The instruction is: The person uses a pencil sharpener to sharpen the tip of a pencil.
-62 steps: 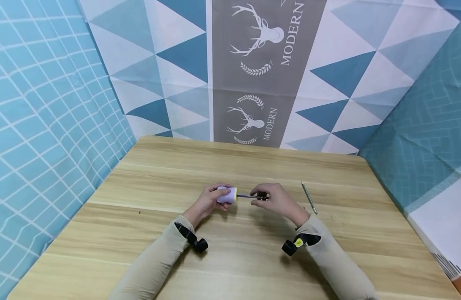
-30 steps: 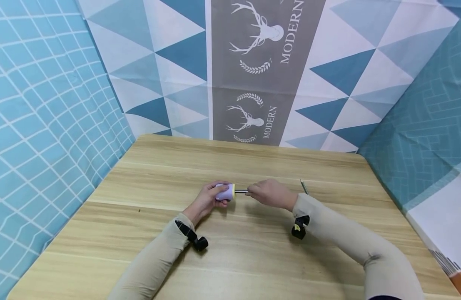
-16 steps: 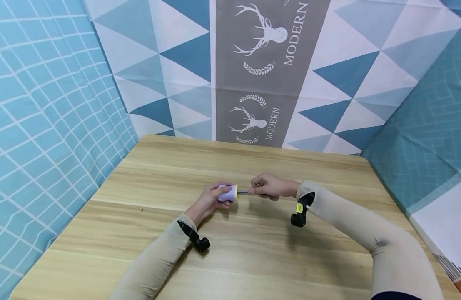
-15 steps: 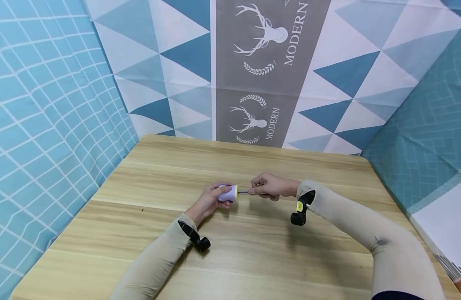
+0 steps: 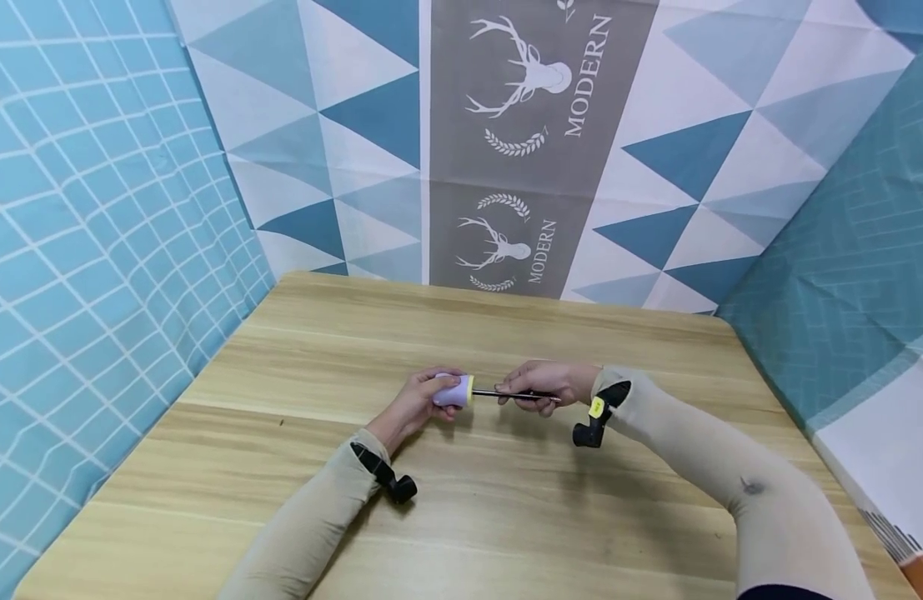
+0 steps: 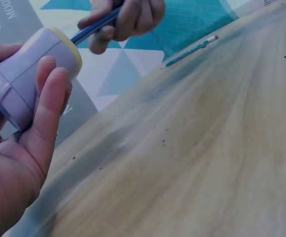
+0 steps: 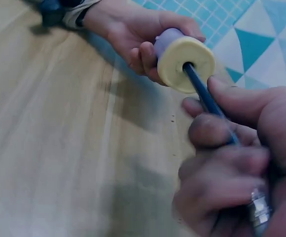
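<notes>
My left hand (image 5: 416, 404) grips a small lilac pencil sharpener (image 5: 452, 391), thumb on top and fingers beneath. The sharpener's yellow end (image 7: 182, 81) faces right and has a round hole. A dark pencil (image 7: 205, 98) runs into that hole, lying roughly level in the head view. My right hand (image 5: 547, 382) pinches the pencil between thumb and fingers, a short way out from the sharpener. The pencil's rear end with a silvery band (image 7: 259, 210) sticks out past the curled fingers. Both hands are held above the wooden table (image 5: 341, 517).
A second pencil, teal (image 6: 191, 51), lies on the table beyond the hands in the left wrist view; the right arm covers it in the head view. Small dark specks dot the wood. Patterned cloth walls (image 5: 371, 125) rise behind and at both sides.
My right hand has rolled over and shifted its hold along the pencil, so more of the pencil's length shows. The left hand keeps the sharpener in nearly the same place.
</notes>
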A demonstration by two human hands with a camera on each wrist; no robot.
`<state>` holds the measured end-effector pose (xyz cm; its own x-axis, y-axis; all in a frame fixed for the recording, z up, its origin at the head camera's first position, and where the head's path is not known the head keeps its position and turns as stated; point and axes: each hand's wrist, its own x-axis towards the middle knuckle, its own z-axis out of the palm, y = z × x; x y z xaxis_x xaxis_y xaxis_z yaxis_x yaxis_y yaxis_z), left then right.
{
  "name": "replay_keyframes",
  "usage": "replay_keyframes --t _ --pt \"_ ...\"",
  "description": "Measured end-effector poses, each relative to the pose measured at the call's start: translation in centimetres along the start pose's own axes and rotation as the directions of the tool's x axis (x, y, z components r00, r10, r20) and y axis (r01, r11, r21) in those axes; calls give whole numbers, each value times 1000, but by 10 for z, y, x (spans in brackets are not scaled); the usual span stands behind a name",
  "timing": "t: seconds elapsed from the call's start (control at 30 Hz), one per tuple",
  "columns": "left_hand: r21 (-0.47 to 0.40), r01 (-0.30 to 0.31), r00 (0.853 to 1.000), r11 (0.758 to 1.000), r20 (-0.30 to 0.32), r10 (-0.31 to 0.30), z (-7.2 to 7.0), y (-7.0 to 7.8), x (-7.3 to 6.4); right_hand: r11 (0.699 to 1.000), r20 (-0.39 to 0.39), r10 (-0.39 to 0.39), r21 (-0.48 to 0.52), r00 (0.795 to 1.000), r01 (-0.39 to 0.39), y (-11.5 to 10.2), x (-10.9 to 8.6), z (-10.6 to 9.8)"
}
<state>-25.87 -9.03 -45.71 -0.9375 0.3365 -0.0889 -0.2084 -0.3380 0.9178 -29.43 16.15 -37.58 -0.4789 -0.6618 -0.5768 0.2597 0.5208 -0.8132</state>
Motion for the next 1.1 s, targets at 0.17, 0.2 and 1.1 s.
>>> replay_keyframes --t 0.17,0.2,1.1 --pt "5 6 1000 1000 9 -6 -2 0 -1 968 -80 -124 -231 989 103 4 -14 -8" --pt "0 4 1000 1000 4 -4 -2 1 -1 953 -97 -173 -269 980 141 6 -17 -9" --pt "-21 -4 1000 1000 -26 4 -2 2 0 -570 519 -790 -818 326 -78 28 5 11"
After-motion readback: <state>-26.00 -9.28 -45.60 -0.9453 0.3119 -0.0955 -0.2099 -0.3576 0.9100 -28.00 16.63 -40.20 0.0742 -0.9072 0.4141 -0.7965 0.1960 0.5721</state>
